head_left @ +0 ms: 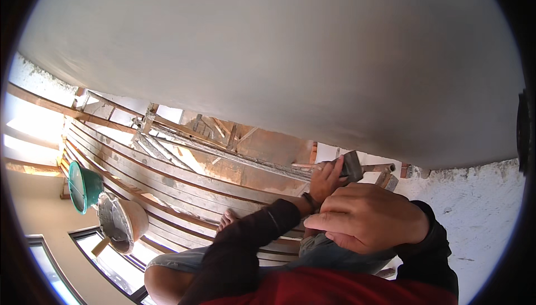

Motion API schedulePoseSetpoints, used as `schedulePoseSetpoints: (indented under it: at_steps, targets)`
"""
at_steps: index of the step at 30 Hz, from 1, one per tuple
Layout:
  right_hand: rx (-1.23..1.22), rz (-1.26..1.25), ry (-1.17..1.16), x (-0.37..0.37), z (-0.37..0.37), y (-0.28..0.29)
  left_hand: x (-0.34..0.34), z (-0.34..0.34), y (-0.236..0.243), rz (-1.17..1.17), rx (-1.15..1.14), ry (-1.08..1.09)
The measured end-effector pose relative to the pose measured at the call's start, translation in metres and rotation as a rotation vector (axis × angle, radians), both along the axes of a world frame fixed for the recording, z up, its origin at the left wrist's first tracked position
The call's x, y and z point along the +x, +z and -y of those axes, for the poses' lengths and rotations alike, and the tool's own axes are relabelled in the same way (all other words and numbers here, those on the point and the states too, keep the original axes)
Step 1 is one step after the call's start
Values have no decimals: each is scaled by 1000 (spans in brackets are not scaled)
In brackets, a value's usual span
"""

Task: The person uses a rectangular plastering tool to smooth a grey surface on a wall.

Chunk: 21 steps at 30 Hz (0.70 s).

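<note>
Just below the lower edge of a smooth grey plastered surface [268, 54], my left hand [326, 181] grips a dark grey block [352, 165] near the end of a scaffold pipe [385, 167]. My right hand [368, 218] is closer to me, in front of the left wrist, with its fingers curled; whatever may be inside them is hidden. My bare knee [164, 280] and part of a foot [228, 218] show below, on a slatted wooden platform.
The slatted platform [195, 188] carries a green tub [84, 188] and a bucket of grey mix [131, 221] with a handled tool [101, 245], at the left. Poles and timbers [151, 118] run behind. Windows [106, 255] show at lower left, rough white wall [463, 221] at right.
</note>
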State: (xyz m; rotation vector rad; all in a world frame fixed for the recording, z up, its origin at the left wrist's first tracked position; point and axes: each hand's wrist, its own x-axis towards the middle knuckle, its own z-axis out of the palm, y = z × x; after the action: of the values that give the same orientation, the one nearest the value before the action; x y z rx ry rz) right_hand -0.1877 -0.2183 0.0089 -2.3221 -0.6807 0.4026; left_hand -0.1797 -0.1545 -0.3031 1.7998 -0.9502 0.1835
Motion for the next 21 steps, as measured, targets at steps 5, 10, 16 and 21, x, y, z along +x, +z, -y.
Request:
schedulePoseSetpoints:
  at_steps: [5, 10, 16, 21]
  targets:
    - [131, 63, 69, -1, -4, -12, 70, -88, 18, -80, 350, -166]
    - [261, 154, 187, 8, -19, -12, 142, -157, 118, -256, 584, -293]
    - [513, 153, 223, 21, -29, 2, 172, -235, 261, -867, 283, -301]
    - [128, -30, 482, 34, -39, -18, 168, -288, 298, -1087, -511, -173]
